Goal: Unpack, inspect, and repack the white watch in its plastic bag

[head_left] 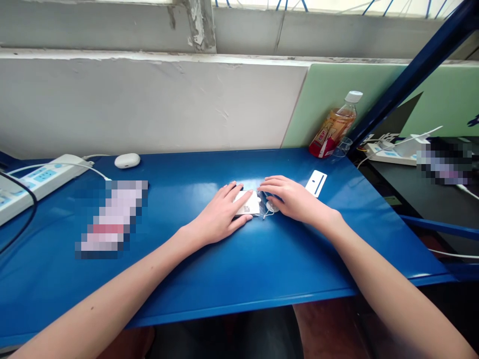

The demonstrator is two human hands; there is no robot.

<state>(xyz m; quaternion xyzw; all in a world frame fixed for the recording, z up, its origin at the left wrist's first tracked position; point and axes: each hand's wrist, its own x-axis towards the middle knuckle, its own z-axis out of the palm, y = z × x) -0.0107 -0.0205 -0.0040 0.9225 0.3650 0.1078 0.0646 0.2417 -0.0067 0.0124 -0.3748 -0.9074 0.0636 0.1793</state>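
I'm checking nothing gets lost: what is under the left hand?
A small white packet on the blue table lies partly under the left hand; its exposed part shows a dark printed patch. What the hand covers cannot be seen.

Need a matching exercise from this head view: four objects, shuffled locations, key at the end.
1. White printed rectangular packet
2. Rounded white plastic case
3. Clear plastic bottle with white cap
4. White rectangular card with dark stripe

A. In front of the green panel
B. Just beyond the right hand
C. Partly under the left hand
D. Beside the white power strip's end

Pairs: 1-C, 2-D, 3-A, 4-B
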